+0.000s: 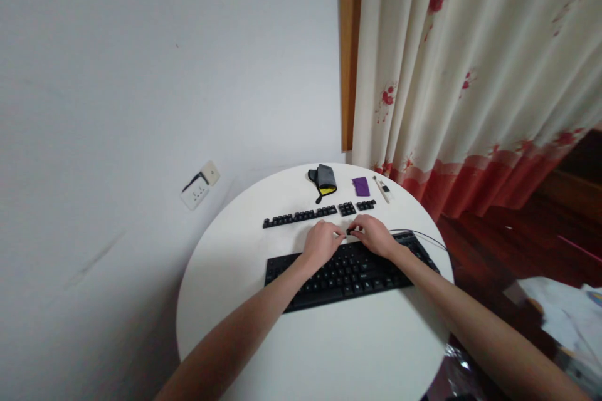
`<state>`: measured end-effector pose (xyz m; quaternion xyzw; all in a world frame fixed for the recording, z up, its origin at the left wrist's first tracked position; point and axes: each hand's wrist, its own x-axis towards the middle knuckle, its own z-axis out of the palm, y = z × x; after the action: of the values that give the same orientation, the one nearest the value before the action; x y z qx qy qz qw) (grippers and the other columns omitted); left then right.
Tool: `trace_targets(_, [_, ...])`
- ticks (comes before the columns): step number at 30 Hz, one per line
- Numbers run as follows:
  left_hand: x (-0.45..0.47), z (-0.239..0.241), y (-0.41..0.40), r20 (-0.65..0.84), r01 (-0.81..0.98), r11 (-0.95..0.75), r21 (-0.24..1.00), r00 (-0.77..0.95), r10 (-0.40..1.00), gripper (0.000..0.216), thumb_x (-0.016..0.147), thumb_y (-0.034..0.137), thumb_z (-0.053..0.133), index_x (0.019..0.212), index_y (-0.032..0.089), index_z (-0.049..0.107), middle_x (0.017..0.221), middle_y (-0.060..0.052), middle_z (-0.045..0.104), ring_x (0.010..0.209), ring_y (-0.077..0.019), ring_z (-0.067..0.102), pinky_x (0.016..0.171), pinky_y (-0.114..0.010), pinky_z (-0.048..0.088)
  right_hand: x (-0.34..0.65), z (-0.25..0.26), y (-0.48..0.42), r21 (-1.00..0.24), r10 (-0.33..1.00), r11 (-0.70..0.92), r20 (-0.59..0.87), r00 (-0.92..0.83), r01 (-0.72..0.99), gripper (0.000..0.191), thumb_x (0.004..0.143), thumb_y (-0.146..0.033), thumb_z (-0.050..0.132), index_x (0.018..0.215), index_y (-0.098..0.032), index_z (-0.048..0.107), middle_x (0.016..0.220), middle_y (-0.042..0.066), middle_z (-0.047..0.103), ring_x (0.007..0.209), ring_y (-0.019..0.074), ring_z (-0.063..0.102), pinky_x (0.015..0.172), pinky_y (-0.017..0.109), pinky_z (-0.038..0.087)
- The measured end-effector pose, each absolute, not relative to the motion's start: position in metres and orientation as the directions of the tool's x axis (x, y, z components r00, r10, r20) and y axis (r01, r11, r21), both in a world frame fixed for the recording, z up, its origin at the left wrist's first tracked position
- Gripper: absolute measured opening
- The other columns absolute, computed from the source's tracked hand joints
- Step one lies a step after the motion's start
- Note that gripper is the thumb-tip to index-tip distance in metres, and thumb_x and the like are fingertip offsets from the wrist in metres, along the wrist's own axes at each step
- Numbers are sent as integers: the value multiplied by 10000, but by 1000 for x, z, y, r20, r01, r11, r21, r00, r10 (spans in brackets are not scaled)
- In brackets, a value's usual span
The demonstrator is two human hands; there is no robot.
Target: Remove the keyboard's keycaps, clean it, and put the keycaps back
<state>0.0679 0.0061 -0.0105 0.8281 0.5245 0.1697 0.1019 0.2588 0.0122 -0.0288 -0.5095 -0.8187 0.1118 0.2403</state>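
A black keyboard [362,282] lies slightly slanted on the round white table [329,344], under my forearms. Above its back edge, my right hand [374,236] pinches a small black keycap [349,232]. My left hand [322,241] is closed close beside it, thumb and finger pressed together; whatever they grip is too small to make out. Behind my hands, loose black keycaps stand in a long row [301,217], with a small block of keycaps [347,208] and another short group [365,205] to its right.
Toward the back of the table lie a grey cloth with yellow lining [327,178], a purple cloth [361,186] and a slim brush-like tool [382,189]. The keyboard's cable [426,236] runs off right. A wall with a socket [194,193] borders the left, a curtain [451,106] the back right.
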Motion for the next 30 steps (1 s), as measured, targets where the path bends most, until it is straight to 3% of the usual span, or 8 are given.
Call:
trace_targets(4, [79, -12, -24, 219, 733, -515, 445, 468, 856, 128, 846, 270, 647, 876, 259, 770, 891, -9, 746, 851, -200, 610, 798, -297, 456, 284, -29, -16, -593, 863, 505, 375, -340, 627, 69, 849, -178, 636, 872, -192, 700, 855, 38, 684, 823, 187, 602, 789, 309, 458])
trace_targets(9, [85, -19, -42, 226, 694, -565, 446, 524, 821, 120, 849, 235, 646, 871, 243, 763, 890, -1, 746, 835, -190, 592, 785, -296, 449, 291, -32, -46, -638, 854, 520, 380, -355, 567, 92, 864, -179, 621, 858, -200, 711, 874, 48, 694, 860, 198, 609, 826, 338, 458])
trace_targets(22, [92, -18, -55, 246, 748, -617, 244, 568, 785, 190, 912, 222, 557, 850, 220, 736, 880, -43, 706, 890, -213, 534, 811, -339, 435, 289, -37, -58, -460, 817, 576, 348, -460, 676, 207, 912, -158, 532, 902, -224, 728, 969, 58, 676, 928, 196, 592, 839, 325, 469])
trace_targets(30, [86, -9, -64, 246, 697, -699, 163, 657, 713, 273, 969, 299, 465, 968, 201, 719, 995, -63, 656, 1009, -227, 495, 859, -365, 425, 287, -22, -70, -388, 800, 599, 334, -499, 701, 224, 946, -226, 492, 947, -213, 716, 1006, 75, 635, 953, 213, 552, 864, 346, 453])
